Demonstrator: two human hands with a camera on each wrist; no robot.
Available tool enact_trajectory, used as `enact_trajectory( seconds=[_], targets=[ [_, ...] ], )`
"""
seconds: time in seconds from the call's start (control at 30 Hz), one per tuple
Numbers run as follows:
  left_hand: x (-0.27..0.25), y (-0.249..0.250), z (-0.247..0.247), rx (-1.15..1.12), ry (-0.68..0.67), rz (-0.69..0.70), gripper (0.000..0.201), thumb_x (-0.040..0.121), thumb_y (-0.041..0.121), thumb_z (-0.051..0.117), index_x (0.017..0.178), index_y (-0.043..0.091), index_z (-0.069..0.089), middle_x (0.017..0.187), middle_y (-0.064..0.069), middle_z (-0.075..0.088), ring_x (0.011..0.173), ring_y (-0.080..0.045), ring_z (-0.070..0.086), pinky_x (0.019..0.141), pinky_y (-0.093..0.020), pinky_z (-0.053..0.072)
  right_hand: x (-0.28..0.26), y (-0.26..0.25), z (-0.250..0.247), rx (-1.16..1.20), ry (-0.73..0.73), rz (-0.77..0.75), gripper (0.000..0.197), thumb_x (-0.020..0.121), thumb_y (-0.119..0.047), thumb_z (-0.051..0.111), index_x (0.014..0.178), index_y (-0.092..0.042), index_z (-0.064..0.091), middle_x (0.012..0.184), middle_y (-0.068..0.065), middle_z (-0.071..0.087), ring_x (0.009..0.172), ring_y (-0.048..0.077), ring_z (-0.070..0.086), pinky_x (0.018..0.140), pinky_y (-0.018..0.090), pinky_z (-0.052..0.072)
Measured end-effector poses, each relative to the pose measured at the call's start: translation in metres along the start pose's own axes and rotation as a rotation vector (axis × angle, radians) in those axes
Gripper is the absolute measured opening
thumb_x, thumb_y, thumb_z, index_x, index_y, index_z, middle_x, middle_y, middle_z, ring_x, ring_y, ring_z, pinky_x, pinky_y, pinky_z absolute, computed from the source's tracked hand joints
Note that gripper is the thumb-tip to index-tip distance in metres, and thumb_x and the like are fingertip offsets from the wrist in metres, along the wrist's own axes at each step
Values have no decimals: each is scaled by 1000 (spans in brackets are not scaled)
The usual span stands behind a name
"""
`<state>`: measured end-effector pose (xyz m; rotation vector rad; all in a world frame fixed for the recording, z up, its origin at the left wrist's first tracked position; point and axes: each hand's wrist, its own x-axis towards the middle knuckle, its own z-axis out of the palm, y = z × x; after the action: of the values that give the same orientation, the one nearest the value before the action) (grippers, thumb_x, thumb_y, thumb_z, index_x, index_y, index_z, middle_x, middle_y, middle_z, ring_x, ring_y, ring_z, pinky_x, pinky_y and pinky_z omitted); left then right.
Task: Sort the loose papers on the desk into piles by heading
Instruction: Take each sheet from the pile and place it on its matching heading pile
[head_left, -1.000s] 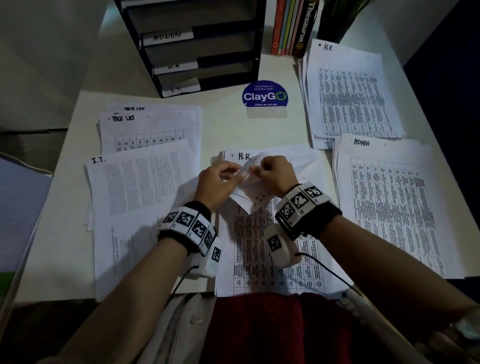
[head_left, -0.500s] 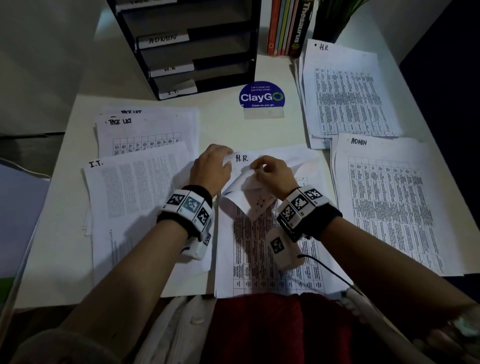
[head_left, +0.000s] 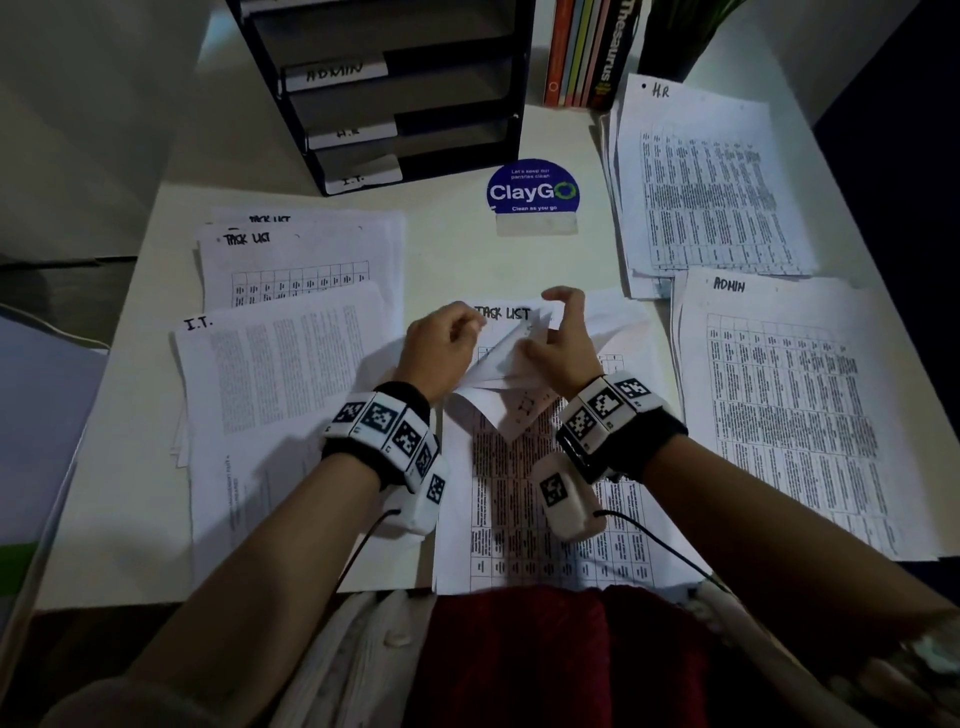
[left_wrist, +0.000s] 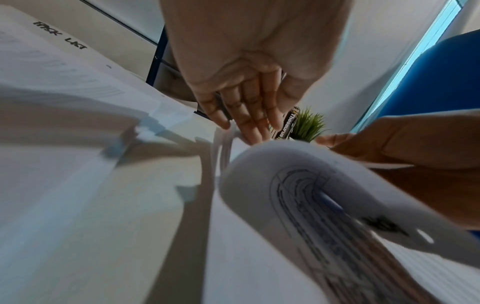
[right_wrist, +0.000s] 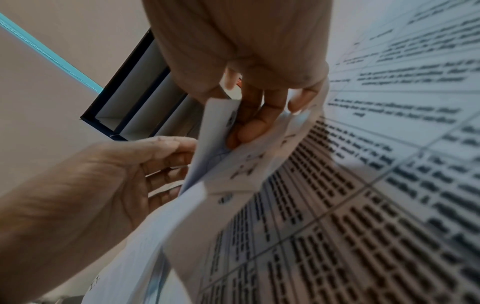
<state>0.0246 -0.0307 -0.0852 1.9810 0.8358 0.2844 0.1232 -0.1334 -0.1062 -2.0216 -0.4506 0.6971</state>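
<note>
A loose stack of printed sheets (head_left: 550, 525) lies in front of me at the desk's near edge. Its top sheets (head_left: 511, 358) are curled back toward me, baring a sheet headed TASK LIST (head_left: 503, 313). My right hand (head_left: 558, 332) pinches the turned-back sheets (right_wrist: 233, 164) between thumb and fingers (right_wrist: 249, 127). My left hand (head_left: 448, 340) is at the stack's top left corner, its fingertips (left_wrist: 245, 127) gripping the lifted sheet edges (left_wrist: 223, 144). Sorted piles lie around: TASK LIST (head_left: 296, 260), I.T. (head_left: 280, 374), H.R (head_left: 711, 182), ADMIN (head_left: 795, 405).
A black tray rack (head_left: 395, 98) with labelled shelves stands at the back. Beside it are upright books (head_left: 587, 52) and a plant pot (head_left: 670, 47). A blue ClayGo sign (head_left: 532, 192) stands mid-desk, with bare desk (head_left: 467, 260) in front of it.
The sheet headed H.R. has been turned back, and a TASK LIST heading now shows beneath. Both hands have moved a little farther up the stack.
</note>
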Motion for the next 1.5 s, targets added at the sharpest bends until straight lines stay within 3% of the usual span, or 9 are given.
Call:
enact_trajectory(
  seconds=[0.17,0.27,0.4,0.7,0.87,1.03,1.2,1.33,1.5],
  targets=[
    [-5,7,-3,-157,-324,-130,72,69,58,57,124,12,51,113,-4,60,101,-17,57,83,-23,48,5,-7,-8,125,-38,-1,22,97,-18,41,118,-14,44,90,6,63,78,24,61,73,31,48],
    [0,-6,1,-150,-235,-201,50,82,38,64,121,10,54,114,-6,63,102,-21,59,87,-24,47,3,-21,-17,92,-72,-22,30,100,-26,31,127,-17,40,95,10,69,93,21,60,91,35,40],
    [8,-17,1,52,-93,-264,21,91,18,55,94,1,67,81,-7,61,66,-15,54,51,-10,35,3,-31,-33,-479,-77,-293,38,88,-29,25,109,-22,55,98,-1,66,110,13,49,108,44,9],
    [-3,-1,-1,-113,-298,-302,44,86,21,61,126,8,49,110,-2,59,100,-17,57,71,-19,42,0,-26,-28,-898,-250,-401,24,86,-6,46,107,-12,56,113,2,59,119,22,43,112,48,7],
    [0,17,-6,-56,-15,-283,37,95,19,49,127,2,49,127,-14,57,108,-20,56,82,-17,42,1,-26,-19,-927,-230,-385,22,88,-6,41,104,-10,55,111,4,60,116,25,45,109,44,13],
    [24,52,-43,-216,299,-122,27,94,16,51,114,0,59,110,-4,63,77,-4,58,55,1,41,3,-16,-22,-851,-221,-353,35,88,-6,42,121,-17,47,126,0,55,120,24,42,108,44,14],
    [43,91,-77,-299,484,78,25,90,16,59,109,1,64,100,1,62,89,-7,57,67,-1,42,9,-8,-25,-772,-195,-322,38,83,-4,47,119,-15,42,121,2,56,115,26,47,104,42,24],
    [45,116,-88,-343,534,187,25,89,16,60,70,29,50,78,14,57,63,14,53,66,-2,39,14,-20,-44,-309,-82,-249,52,82,-8,62,127,-4,34,120,8,47,112,24,47,101,44,39],
    [49,137,-81,-585,496,240,29,89,21,60,77,32,36,81,19,42,71,11,43,68,-2,39,23,-62,-97,273,189,-276,93,72,-24,75,141,-5,16,140,13,36,125,22,43,103,39,40]
  ],
)
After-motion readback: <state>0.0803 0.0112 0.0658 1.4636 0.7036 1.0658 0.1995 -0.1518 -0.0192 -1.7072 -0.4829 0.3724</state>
